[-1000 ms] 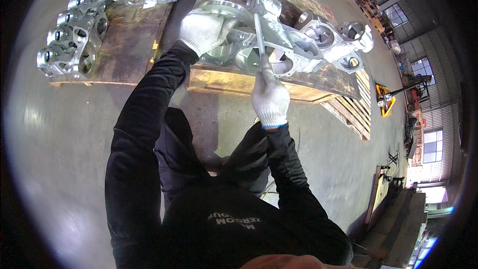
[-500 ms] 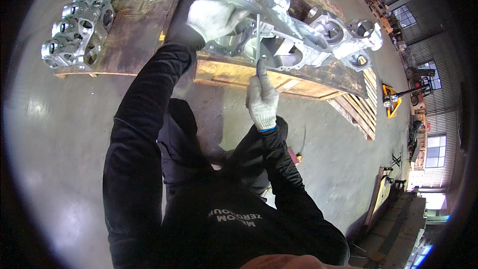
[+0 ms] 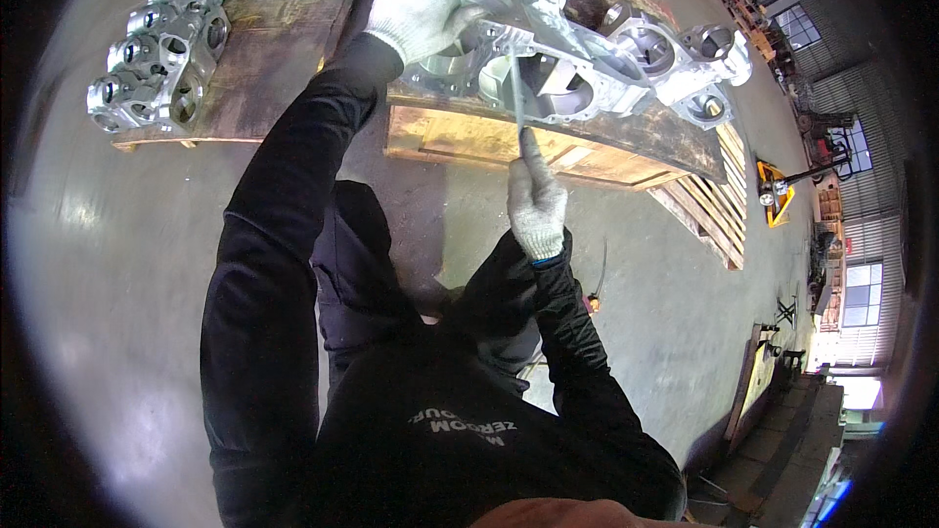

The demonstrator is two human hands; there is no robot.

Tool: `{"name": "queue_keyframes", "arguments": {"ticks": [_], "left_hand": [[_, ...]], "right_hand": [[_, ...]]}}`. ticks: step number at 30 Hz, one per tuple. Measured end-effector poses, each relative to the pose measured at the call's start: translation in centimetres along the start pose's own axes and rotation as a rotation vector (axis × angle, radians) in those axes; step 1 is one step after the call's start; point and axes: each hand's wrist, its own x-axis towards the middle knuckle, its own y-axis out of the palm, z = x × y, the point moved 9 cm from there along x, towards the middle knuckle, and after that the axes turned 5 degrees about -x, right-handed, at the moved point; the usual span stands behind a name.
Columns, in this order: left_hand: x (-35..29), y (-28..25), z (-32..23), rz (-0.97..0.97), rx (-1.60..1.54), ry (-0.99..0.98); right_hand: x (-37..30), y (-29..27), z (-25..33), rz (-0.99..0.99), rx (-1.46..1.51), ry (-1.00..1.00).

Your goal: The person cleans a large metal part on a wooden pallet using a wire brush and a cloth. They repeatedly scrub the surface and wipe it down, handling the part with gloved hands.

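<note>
My left hand [image 3: 416, 22], in a white knit glove, is closed over the round flanged rim of a large silvery metal casting [image 3: 592, 73] with several bores. The casting lies on a wooden crate-like stand [image 3: 509, 145]. In my gloved right hand [image 3: 538, 205] is a slim, straight, file-like metal tool [image 3: 517, 88], pointing away from me. Its far part lies over the near face of the casting, beside a wide opening. My forefinger stretches along the tool, and the handle is hidden in the hand.
At the far left, several similar castings [image 3: 161, 68] stand in a row on a wooden platform [image 3: 259, 68]. Beyond the stand's right end sit a slatted pallet [image 3: 709, 205] and a yellow pallet jack [image 3: 776, 191]. A long grey bench-like structure [image 3: 782, 450] is at the lower right.
My right hand has drawn back toward me and slightly right with the file-like tool, whose tip now sits lower on the casting. My left hand stays on the rim.
</note>
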Motion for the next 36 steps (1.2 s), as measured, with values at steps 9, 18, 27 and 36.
{"name": "queue_keyframes", "arguments": {"ticks": [9, 18, 27, 36], "left_hand": [[-0.2, 0.1, 0.1, -0.056, 0.019, 0.027], [-0.1, 0.7, 0.3, -0.079, -0.013, 0.025], [-0.3, -0.5, -0.5, -0.100, -0.022, 0.045], [0.0, 0.7, 0.6, -0.058, -0.047, 0.023]], "right_hand": [[1.8, 2.3, 0.0, 0.055, 0.246, -0.013], [-4.9, 4.4, -4.5, 0.226, -0.169, 0.012], [2.8, 0.1, 1.4, 0.024, 0.094, -0.061], [-3.5, 5.1, -4.6, 0.279, -0.201, 0.141]]}}
